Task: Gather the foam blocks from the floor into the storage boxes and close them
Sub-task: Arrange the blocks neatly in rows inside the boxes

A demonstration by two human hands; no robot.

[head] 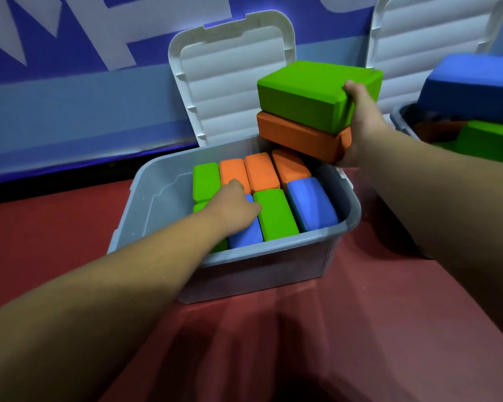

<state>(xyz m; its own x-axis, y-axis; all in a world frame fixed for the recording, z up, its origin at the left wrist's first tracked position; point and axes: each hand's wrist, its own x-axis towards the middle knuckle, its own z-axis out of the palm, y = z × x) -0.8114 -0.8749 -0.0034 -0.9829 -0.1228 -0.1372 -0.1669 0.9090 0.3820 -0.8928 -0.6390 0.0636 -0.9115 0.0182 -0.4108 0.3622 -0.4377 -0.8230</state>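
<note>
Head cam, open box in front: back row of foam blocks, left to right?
green block → orange block → second orange block → third orange block

Dim, bluish indoor light; the floor (389, 329) near the bottom edge falls into deep shadow. Wide-angle bending at edges; the blue block (476, 85) far right is blurred.

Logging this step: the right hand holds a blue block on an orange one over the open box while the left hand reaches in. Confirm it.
One thing is wrong: the colour blue. The head view shows the right hand holding a green block on an orange block over the open box while the left hand reaches in.
</note>
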